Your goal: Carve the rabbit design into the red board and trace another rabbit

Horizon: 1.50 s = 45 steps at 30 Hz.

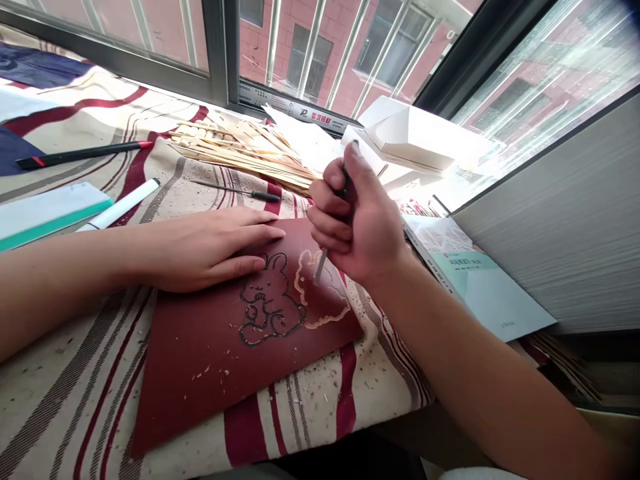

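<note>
A dark red board (200, 360) lies at a slant on the striped cloth. Carved into it are a dark rabbit outline (273, 300) and, to its right, a pale wavy outline (327, 323). My left hand (220, 250) rests flat over the board's upper left part, fingers stretched out, holding nothing. Above the board's right side, my right hand (357, 220) is wrapped round a carving tool (321, 267), thumb up. The tool's metal shaft points down at the pale outline; whether its tip touches the board I cannot tell. Small shavings are scattered on the board.
A thin dark-handled tool (265, 197) lies behind the board, near a pile of wooden strips (250, 150). At left are a white marker (127, 203), a black-and-red pen (85, 155) and a white-and-green box (55, 210). Books (490, 293) and a white box (415, 133) stand at right.
</note>
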Tool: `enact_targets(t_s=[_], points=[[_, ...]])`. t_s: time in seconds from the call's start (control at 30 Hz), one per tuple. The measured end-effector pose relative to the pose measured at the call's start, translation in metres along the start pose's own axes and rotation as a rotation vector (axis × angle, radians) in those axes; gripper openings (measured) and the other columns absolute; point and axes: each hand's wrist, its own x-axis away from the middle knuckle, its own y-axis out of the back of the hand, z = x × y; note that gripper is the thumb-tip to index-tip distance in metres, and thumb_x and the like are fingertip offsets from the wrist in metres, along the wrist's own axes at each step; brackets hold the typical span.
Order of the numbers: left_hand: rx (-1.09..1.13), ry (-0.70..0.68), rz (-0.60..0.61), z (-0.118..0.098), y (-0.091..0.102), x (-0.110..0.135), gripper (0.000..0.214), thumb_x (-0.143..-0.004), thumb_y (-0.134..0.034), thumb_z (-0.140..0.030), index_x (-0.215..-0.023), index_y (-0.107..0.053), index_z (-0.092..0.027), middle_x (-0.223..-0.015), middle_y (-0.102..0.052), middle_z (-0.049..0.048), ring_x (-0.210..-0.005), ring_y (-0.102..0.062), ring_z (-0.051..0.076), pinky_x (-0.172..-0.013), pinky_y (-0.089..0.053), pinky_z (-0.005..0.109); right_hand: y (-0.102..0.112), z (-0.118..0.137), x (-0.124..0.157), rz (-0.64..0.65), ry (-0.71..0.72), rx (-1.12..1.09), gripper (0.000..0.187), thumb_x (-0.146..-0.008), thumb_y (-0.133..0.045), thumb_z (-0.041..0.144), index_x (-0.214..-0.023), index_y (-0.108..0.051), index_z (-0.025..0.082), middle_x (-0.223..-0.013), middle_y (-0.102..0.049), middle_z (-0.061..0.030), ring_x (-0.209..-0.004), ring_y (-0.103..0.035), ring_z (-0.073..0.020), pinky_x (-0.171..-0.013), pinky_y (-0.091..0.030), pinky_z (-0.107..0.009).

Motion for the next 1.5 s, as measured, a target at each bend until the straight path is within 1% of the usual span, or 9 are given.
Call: enact_targets(t_s=[0.13, 0.23, 0.4, 0.63, 0.73, 0.87, 1.0, 1.2, 1.5], points=[[0.008, 0.018, -0.004, 0.001, 0.000, 0.002, 0.074, -0.114, -0.029, -0.071, -0.166, -0.059, -0.028, -0.176, -0.052, 0.0109, -0.156, -0.056, 0.039, -0.133, -0.043, 0.054, 0.009, -0.012, -0.008, -0.165, -0.015, -0.113, 0.066, -0.113, -0.058, 0.060, -0.064, -0.031, 0.024, -0.052, -0.019, 0.0113, -0.040, -0.010, -0.0065, -0.035, -0.009, -0.022], [0.017, 0.029, -0.005, 0.002, 0.000, 0.003, 0.072, -0.113, -0.032, -0.072, -0.167, -0.058, -0.033, -0.177, -0.051, 0.0080, -0.155, -0.056, 0.039, -0.134, -0.042, 0.054, 0.013, -0.017, -0.012, -0.205, -0.011, -0.155, 0.068, -0.113, -0.055, 0.062, -0.064, -0.028, 0.024, -0.051, -0.018, 0.0109, -0.041, -0.009, -0.0071, -0.035, -0.009, -0.023], [0.041, 0.048, -0.001, 0.003, 0.001, 0.004, 0.069, -0.112, -0.036, -0.072, -0.167, -0.058, -0.036, -0.178, -0.050, 0.0067, -0.154, -0.057, 0.039, -0.134, -0.042, 0.055, 0.015, -0.018, -0.012, -0.183, -0.019, -0.169, 0.070, -0.112, -0.053, 0.069, -0.064, -0.028, 0.025, -0.051, -0.018, 0.0115, -0.041, -0.009, -0.0069, -0.036, -0.009, -0.022], [0.031, 0.011, -0.008, 0.005, 0.002, 0.004, 0.066, -0.112, -0.042, -0.068, -0.166, -0.058, -0.036, -0.179, -0.049, 0.0087, -0.155, -0.056, 0.043, -0.132, -0.044, 0.061, 0.024, 0.016, 0.000, -0.026, 0.101, -0.012, 0.063, -0.108, -0.062, 0.065, -0.068, -0.036, 0.024, -0.057, -0.028, 0.0086, -0.043, -0.014, -0.0068, -0.037, -0.012, -0.022], [0.035, 0.024, 0.000, 0.004, 0.002, 0.004, 0.066, -0.112, -0.041, -0.069, -0.166, -0.059, -0.036, -0.179, -0.049, 0.0091, -0.155, -0.056, 0.042, -0.132, -0.044, 0.060, 0.021, 0.017, 0.002, -0.080, 0.127, -0.013, 0.060, -0.113, -0.053, 0.060, -0.069, -0.037, 0.024, -0.058, -0.030, 0.0080, -0.043, -0.017, -0.0074, -0.038, -0.015, -0.022], [0.024, 0.030, 0.014, 0.002, 0.004, 0.004, 0.069, -0.112, -0.037, -0.071, -0.166, -0.058, -0.034, -0.178, -0.050, 0.0114, -0.155, -0.056, 0.041, -0.131, -0.045, 0.060, 0.014, 0.001, -0.001, -0.097, 0.114, -0.127, 0.065, -0.116, -0.049, 0.059, -0.066, -0.025, 0.025, -0.053, -0.019, 0.0100, -0.042, -0.011, -0.0077, -0.037, -0.012, -0.022], [0.015, 0.028, 0.011, 0.004, 0.002, 0.003, 0.066, -0.112, -0.039, -0.070, -0.167, -0.058, -0.036, -0.177, -0.050, 0.0099, -0.152, -0.058, 0.040, -0.131, -0.046, 0.060, 0.011, -0.011, -0.007, -0.069, 0.115, -0.178, 0.071, -0.112, -0.053, 0.065, -0.066, -0.017, 0.026, -0.051, -0.014, 0.0110, -0.043, -0.007, -0.0075, -0.037, -0.007, -0.024], [0.040, 0.029, -0.001, 0.008, 0.000, 0.004, 0.064, -0.110, -0.043, -0.069, -0.167, -0.056, -0.041, -0.178, -0.050, 0.0058, -0.154, -0.058, 0.039, -0.132, -0.045, 0.058, 0.013, -0.016, -0.014, -0.179, 0.061, -0.109, 0.074, -0.108, -0.059, 0.070, -0.065, -0.018, 0.026, -0.050, -0.015, 0.0109, -0.042, -0.010, -0.0079, -0.039, -0.009, -0.026], [0.050, 0.018, -0.005, 0.006, 0.001, 0.002, 0.067, -0.111, -0.040, -0.071, -0.166, -0.058, -0.037, -0.177, -0.052, 0.0094, -0.153, -0.059, 0.040, -0.131, -0.046, 0.059, 0.013, -0.016, -0.014, -0.230, 0.053, -0.055, 0.074, -0.106, -0.063, 0.070, -0.069, -0.017, 0.026, -0.050, -0.018, 0.0112, -0.041, -0.012, -0.0072, -0.038, -0.010, -0.026]])
